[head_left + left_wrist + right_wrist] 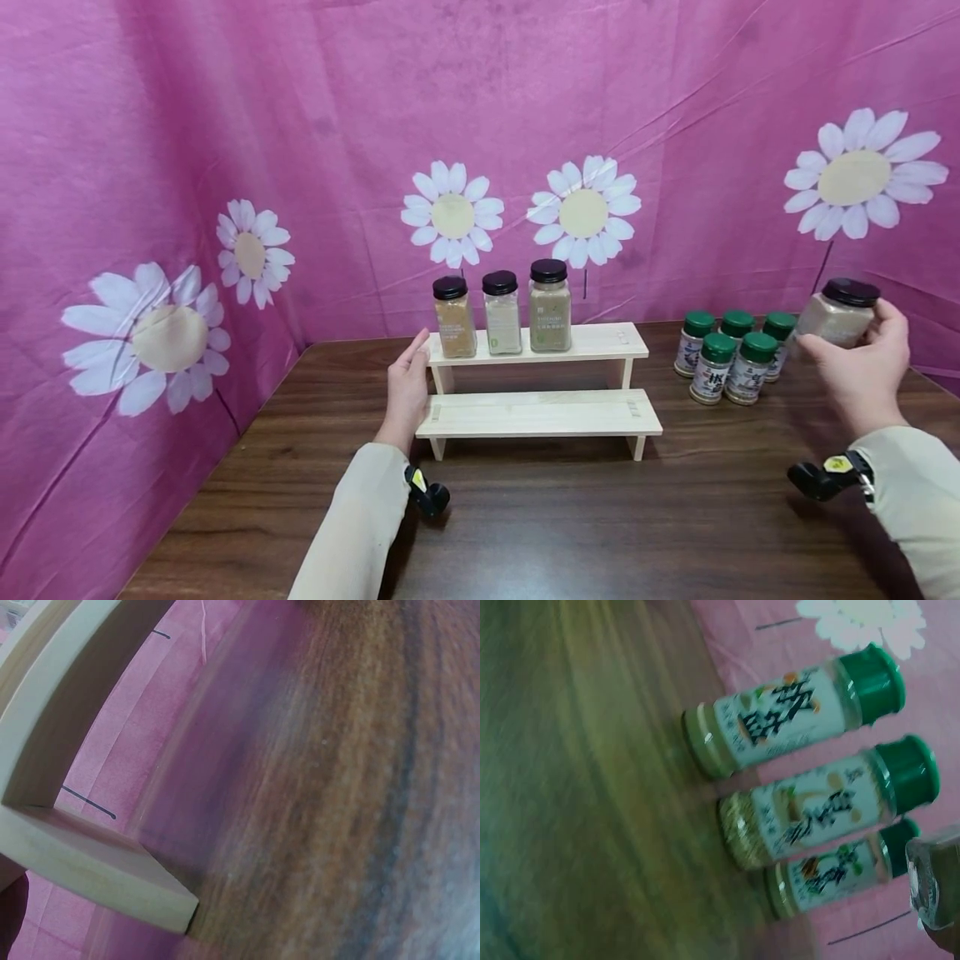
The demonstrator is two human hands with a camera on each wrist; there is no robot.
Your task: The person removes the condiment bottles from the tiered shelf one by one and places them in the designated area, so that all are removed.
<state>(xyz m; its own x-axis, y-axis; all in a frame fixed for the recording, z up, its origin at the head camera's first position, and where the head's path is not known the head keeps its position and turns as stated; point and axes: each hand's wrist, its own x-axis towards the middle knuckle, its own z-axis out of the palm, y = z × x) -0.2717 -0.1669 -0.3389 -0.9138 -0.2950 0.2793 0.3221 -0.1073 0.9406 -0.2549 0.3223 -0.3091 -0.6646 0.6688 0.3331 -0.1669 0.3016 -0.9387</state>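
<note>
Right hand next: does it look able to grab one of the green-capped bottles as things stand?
Probably not: the right hand is near the green-capped bottles, and their near side looks unobstructed, but its fingers already hold a black-lidded jar, which would likely need setting down first.

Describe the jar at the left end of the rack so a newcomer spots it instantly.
On the dark table stands a pale wooden rack. Its upper step carries the jar at the end nearest the left hand. Black-lidded like the middle jar and tall jar, it alone has orange-brown contents.
</note>
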